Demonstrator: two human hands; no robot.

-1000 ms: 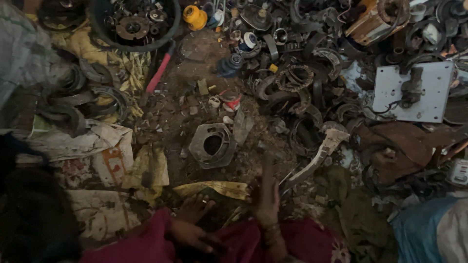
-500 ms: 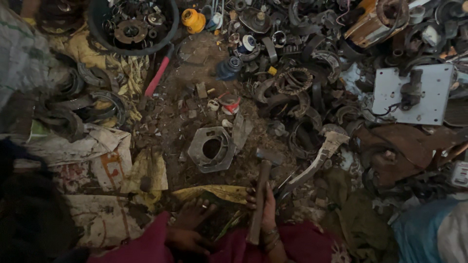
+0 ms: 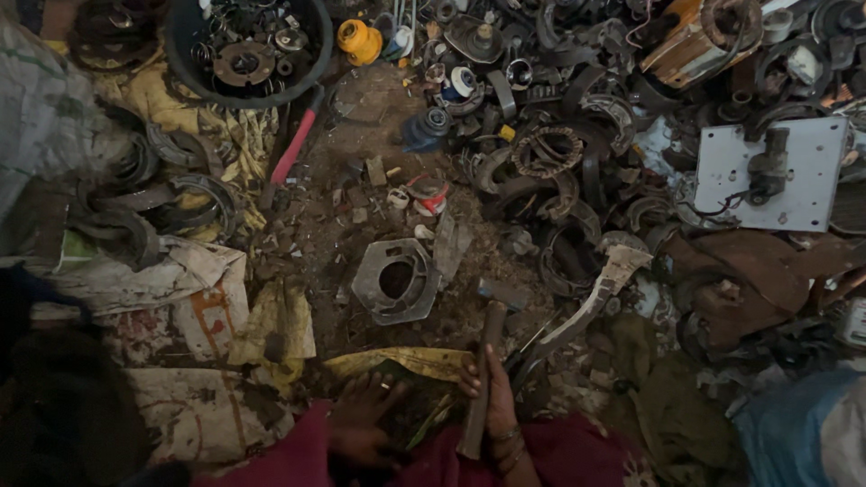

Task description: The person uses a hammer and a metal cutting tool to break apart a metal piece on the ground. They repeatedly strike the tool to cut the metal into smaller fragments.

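Head view: right hand fingers grip hammer handle; left hand fingers spread, empty.

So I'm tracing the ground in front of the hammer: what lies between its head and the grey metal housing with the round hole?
In the head view, only bare dirt with small debris separates the hammer head from the grey housing.

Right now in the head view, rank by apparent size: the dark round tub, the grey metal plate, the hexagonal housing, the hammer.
1. dark round tub, partly cropped
2. grey metal plate
3. hexagonal housing and hammer: too close to rank
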